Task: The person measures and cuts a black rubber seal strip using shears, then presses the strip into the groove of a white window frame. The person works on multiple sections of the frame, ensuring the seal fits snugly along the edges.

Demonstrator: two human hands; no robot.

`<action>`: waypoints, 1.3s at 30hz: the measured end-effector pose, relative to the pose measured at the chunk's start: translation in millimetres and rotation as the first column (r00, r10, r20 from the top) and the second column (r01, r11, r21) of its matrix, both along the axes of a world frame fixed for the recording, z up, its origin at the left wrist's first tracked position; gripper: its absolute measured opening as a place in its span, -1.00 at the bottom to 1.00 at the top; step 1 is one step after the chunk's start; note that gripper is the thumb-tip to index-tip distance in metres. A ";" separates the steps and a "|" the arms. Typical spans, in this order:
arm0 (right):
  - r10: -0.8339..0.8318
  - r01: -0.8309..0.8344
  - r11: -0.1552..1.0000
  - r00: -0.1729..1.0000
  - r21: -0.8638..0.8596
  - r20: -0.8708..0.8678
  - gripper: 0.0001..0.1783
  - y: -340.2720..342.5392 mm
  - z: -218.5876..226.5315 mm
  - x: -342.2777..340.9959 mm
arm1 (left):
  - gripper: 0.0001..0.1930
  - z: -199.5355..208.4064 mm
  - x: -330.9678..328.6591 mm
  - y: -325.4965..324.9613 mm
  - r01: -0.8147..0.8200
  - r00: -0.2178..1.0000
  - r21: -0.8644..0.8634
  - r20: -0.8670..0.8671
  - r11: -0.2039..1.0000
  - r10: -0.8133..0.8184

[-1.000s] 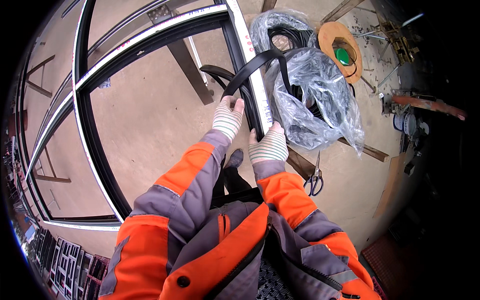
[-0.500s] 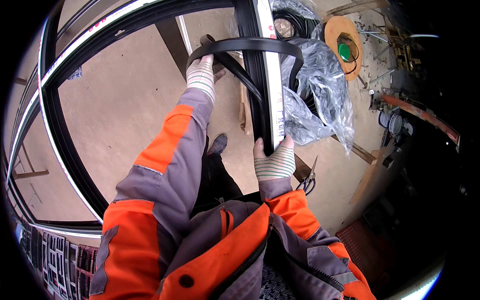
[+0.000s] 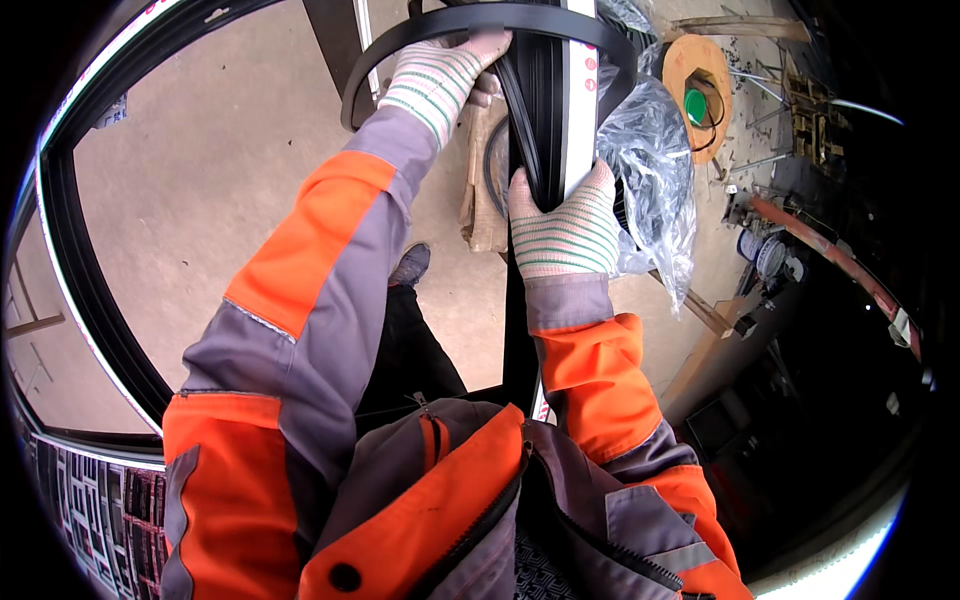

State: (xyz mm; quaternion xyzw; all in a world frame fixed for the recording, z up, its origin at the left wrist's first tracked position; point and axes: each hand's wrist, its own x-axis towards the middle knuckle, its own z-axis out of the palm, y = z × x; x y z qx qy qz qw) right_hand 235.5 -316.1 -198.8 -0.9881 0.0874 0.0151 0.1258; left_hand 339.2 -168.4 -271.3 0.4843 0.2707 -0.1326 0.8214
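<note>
A long, flexible black rubber strip (image 3: 560,18) arches in a loop over the bar of a black frame (image 3: 580,130) with a white-filmed face. My left hand (image 3: 445,85), in a striped knit glove, is closed round the strip at the bar's left side, farther away than the other hand. My right hand (image 3: 565,230), gloved alike, wraps over the bar from the near side, thumb on the left and fingers on the right. Under its thumb, part of the strip runs along the bar's black channel. The far ends of the loop are cut off or hidden.
More of the black frame (image 3: 75,240) spans the left side. Right of the bar, clear plastic wrap (image 3: 655,190) covers black coils, near a brown disc (image 3: 705,60) with a green round thing. Cardboard (image 3: 487,215) lies on the floor. Stacked frame pieces (image 3: 90,510) stand lower left.
Both hands have moved farther away along the bar, and the strip's loop has shifted with them toward the upper edge. Scissors beside my right wrist have gone out of sight.
</note>
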 end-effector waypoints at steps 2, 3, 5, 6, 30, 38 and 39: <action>0.026 -0.026 0.999 1.000 0.028 0.012 -0.14 0.2 -9.2 2.2 | -0.63 4.5 0.2 -1.3 0.002 1.000 0.104 0.029 0.995 -0.005; 0.037 -0.038 0.998 0.999 0.042 0.018 -0.14 -0.7 -14.3 2.3 | -0.61 5.5 0.4 -3.0 0.000 0.999 0.145 0.045 0.989 -0.007; 0.053 -0.054 0.998 0.998 0.044 0.037 -0.14 -1.9 -17.8 1.6 | -0.56 -1.2 5.3 -3.8 0.022 0.996 0.289 0.073 0.957 -0.044; 0.067 -0.069 0.997 0.997 0.043 0.044 -0.14 -2.3 -19.6 1.9 | -0.51 -4.6 7.0 -5.0 0.051 0.994 0.339 0.072 0.940 -0.080; 0.019 -0.022 0.999 0.998 0.040 0.063 -0.34 -1.6 -7.4 -2.5 | -0.44 33.0 -6.0 -9.9 0.361 0.909 0.378 0.060 0.852 -0.412; 0.015 -0.019 0.997 0.998 0.069 0.062 -0.36 -1.6 -13.5 0.3 | -0.46 26.1 -8.5 -8.7 0.363 0.909 0.361 0.065 0.859 -0.411; 0.015 -0.019 0.998 0.998 0.057 0.067 -0.37 -3.0 -14.0 -0.8 | -0.45 27.5 -6.7 -10.1 0.397 0.894 0.383 0.047 0.834 -0.447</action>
